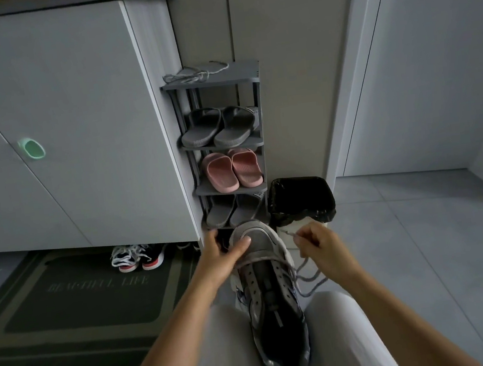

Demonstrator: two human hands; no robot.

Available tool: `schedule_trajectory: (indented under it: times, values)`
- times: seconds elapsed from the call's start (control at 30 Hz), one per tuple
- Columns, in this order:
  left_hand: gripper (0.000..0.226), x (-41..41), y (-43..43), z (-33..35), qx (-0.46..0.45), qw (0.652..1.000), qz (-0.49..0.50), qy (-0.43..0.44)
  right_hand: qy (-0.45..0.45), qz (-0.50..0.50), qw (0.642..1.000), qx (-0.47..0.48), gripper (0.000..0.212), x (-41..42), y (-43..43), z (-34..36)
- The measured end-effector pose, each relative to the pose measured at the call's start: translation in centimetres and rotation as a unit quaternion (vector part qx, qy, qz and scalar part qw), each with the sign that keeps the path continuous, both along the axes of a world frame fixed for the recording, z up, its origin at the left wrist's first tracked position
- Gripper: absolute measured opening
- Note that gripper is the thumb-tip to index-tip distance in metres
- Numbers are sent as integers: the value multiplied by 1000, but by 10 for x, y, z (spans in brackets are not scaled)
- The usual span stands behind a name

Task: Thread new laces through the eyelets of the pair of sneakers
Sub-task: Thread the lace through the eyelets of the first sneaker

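Head view, lower centre of frame: grey sneaker lies between the person's legs, toe pointing toward the top of the frame. Left hand grips the toe, thumb across the top. Right hand, just right of the toe, pinches one end of the grey lace w/ fingers curled. The hands are apart, one on each side of the toe.

Progress, as I judge it: early. The lace seems to cross only the eyelet row nearest the toe; its slack loops hang off the shoe's right side. The rows below that look bare, approx. all of them.

Left to do: cross-lace the rest of this shoe, then the 2nd sneaker, which I can't pick out for sure. A 2nd lace lies bundled on top of the shoe rack, upper centre, prob. for that shoe.
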State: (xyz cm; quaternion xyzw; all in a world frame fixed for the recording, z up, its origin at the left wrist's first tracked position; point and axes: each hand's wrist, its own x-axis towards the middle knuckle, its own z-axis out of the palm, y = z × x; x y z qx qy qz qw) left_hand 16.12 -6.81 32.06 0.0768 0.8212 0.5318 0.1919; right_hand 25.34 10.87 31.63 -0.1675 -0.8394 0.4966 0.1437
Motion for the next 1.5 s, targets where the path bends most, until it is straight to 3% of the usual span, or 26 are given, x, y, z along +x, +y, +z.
schedule_trajectory:
  times: [0.07, 0.13, 0.3, 0.4, 0.53, 0.6, 0.67, 0.8, 0.93, 1.07, 1.23, 1.37, 1.5]
  values:
    - [86, 5, 0, -11, 37, 994, -30, -99, -18, 12, 1000, -14, 20, 0, -4, -8]
    - [92, 12, 2, -17, 89, 990, -31, -104, -9, 31, 999, -32, 17, 3, -11, -11]
    - [43, 16, -2, -17, 160, 977, -55, -127, 108, -60, 988, -89, 24, 12, 7, 9]
    - [31, 17, -7, -20, 197, 971, -62, -119, 175, -95, 978, -65, 24, 23, 29, 34]
    - [24, 20, -9, -16, 213, 967, -86, -107, 98, 33, 994, 43, 24, 32, 20, 41]
    - [32, 22, -11, -12, 227, 963, -98, -106, 55, 68, 991, 105, 27, 35, 8, 27]
    - [39, 24, -11, -9, 240, 960, -102, -104, 42, 80, 990, 105, 34, 40, -2, 12]
    - [43, 25, -7, -5, 211, 967, -127, -71, 61, 66, 992, 84, 36, 44, -13, -3]
    - [40, 25, -11, -7, 178, 974, -133, -40, 57, 46, 991, 115, 9, 40, -16, -8]
    - [36, 35, -13, -5, 165, 979, -120, -8, 92, 43, 982, 158, 3, 34, -22, -11]
    - [73, 49, -13, -14, 144, 979, -56, 131, 112, 47, 985, 125, 5, 29, -22, -12]
    - [49, 50, -12, -18, 29, 966, -69, 246, 106, 49, 983, 143, 9, 25, -21, -13]
    - [31, 54, -5, -15, -17, 954, -98, 282, 93, 107, 973, 184, 18, 25, -17, -9]
